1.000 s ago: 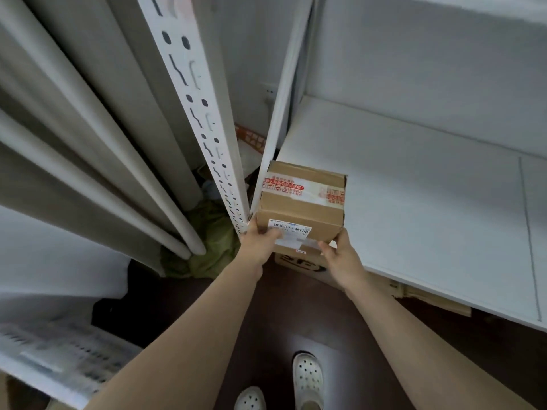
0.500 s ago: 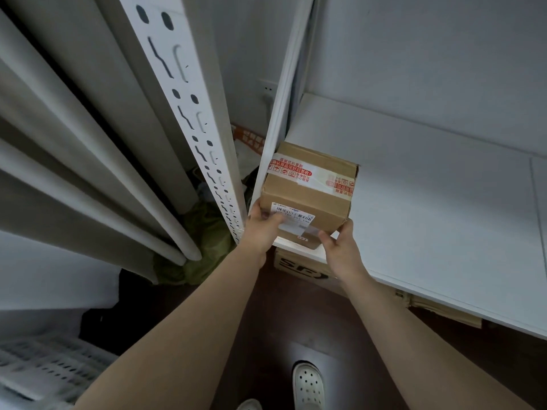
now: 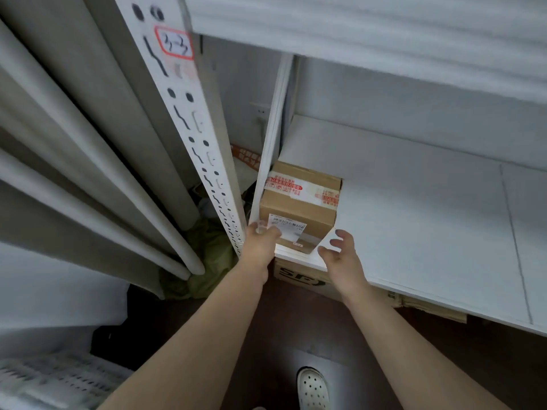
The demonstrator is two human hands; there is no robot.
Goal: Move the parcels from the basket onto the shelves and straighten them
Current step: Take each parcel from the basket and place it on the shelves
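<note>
Heavy grey-beige curtain (image 3: pixel 88 173) filled the left side, its folds running down to the dark brown floor (image 3: pixel 296 327). A crumpled green bag (image 3: pixel 207 255) lay on that floor right at the curtain's foot, pressed against the folds. High up, a red-bordered label (image 3: pixel 175 44) read "3-3" in handwriting. Further back, a white wall socket (image 3: pixel 260 110) showed on the pale wall, and below it sat something white with orange print (image 3: pixel 247 156), too small to read. One white perforated clog (image 3: pixel 313 389) stood at the floor's near edge. Flattened cardboard (image 3: pixel 429 309) showed low on the right.
</note>
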